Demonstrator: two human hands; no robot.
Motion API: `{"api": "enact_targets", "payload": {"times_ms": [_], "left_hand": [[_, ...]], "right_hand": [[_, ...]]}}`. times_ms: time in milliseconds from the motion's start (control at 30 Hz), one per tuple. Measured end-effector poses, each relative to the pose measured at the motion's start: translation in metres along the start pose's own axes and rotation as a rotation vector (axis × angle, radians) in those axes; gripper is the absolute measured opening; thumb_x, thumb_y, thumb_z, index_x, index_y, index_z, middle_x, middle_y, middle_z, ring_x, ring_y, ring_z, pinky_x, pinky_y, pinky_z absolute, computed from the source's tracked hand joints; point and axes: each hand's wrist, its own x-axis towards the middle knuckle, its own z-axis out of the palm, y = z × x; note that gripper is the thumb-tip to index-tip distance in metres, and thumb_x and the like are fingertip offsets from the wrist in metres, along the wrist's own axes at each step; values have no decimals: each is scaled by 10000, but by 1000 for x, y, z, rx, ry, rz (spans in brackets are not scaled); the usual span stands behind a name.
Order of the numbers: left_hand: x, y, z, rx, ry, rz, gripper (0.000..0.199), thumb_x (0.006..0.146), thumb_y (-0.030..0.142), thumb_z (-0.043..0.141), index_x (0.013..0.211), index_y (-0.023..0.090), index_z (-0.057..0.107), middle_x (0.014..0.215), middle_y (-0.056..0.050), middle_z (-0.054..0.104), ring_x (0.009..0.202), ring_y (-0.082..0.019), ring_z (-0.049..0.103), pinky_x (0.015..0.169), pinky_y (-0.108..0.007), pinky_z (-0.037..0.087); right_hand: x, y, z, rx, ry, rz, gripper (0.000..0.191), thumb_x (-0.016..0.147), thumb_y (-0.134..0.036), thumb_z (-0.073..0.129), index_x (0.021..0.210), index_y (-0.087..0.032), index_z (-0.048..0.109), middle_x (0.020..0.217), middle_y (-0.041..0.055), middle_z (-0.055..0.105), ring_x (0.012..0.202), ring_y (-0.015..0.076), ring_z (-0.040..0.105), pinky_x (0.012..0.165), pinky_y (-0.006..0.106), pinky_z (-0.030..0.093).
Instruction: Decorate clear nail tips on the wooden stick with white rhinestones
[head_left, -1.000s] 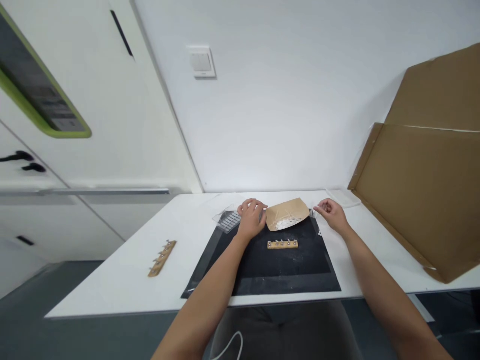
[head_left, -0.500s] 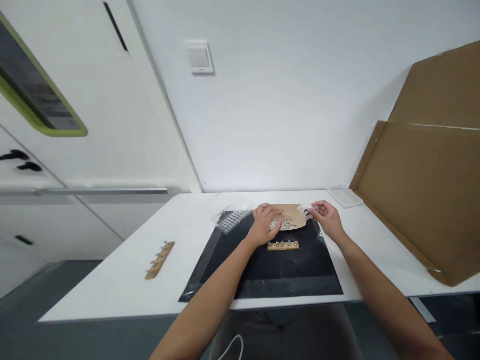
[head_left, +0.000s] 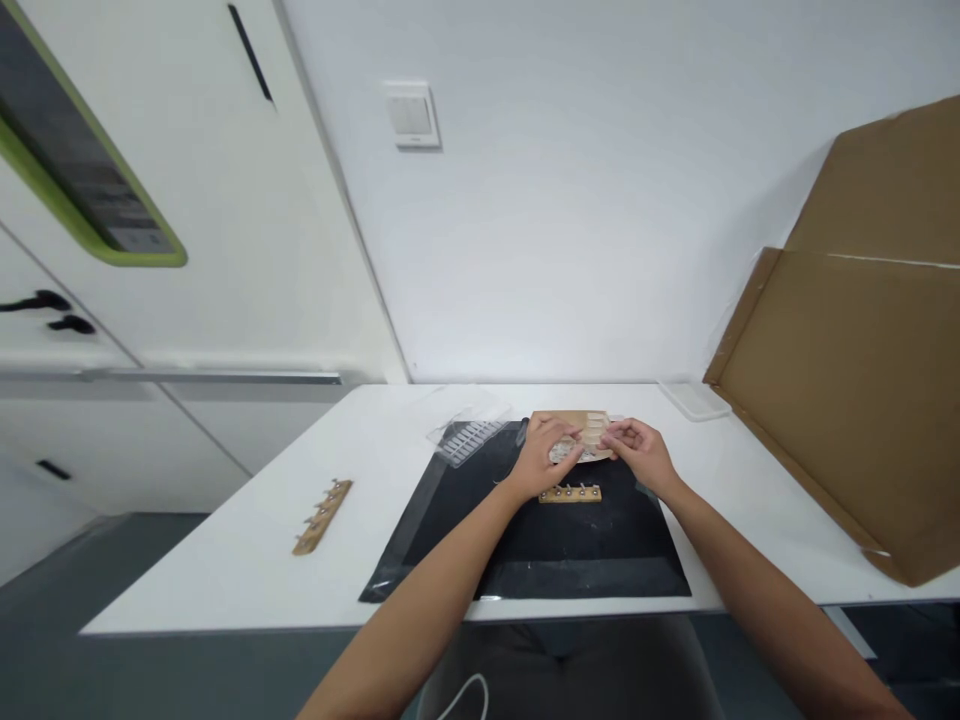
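A tan sheet with small pale pieces on it lies at the back of the black mat. My left hand rests over its left part, fingers apart, and what may lie under them is hidden. At the sheet's right side, my right hand pinches a clear, thin piece with several slots. Just in front of the sheet is a wooden strip with several small metal parts on top.
Another wooden strip with metal parts lies at the left on the white table. A clear slotted tray is at the mat's back left. A white tray and a large cardboard box stand at the right.
My right hand has moved left over the sheet with the clear piece. My left hand has shifted slightly right and its fingers have moved. The view has shifted a little.
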Motion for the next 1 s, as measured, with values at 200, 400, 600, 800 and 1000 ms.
{"api": "enact_targets", "payload": {"times_ms": [200,400,600,800,1000], "left_hand": [[0,1,9,-67,26,-55,246,993,401,666,1157,245,764,1059,-77,786,1029,-258,667,1004,-471,503],[-2,-5,18,-110,66,-155,199,985,411,696,1050,263,813,936,-66,788,1009,-265,655,885,-440,568],[-4,-9,23,-170,79,-206,163,928,398,784,1004,264,839,915,-68,798,994,-263,671,834,-424,607],[-3,-12,24,-196,103,-224,168,904,420,813,977,274,853,889,-64,799,991,-267,682,873,-458,612],[-2,-11,21,-213,132,-256,214,920,464,785,967,265,850,893,-71,769,937,-244,688,750,-383,626]], "right_hand": [[-5,0,7,-9,-40,30,471,742,-623,897,942,-252,688,856,64,800,879,325,812,685,394,657],[-8,-1,10,-41,-7,8,457,731,-636,897,899,-254,709,837,57,797,830,303,804,811,445,671],[-7,7,9,-104,92,-18,463,706,-611,923,857,-229,710,808,58,780,800,269,777,810,426,661],[-8,11,14,-90,155,-8,470,732,-630,900,835,-248,646,812,56,784,773,278,794,765,435,676],[-6,3,12,-69,104,-25,452,750,-623,887,929,-249,707,867,57,802,829,282,808,831,435,672]]}}
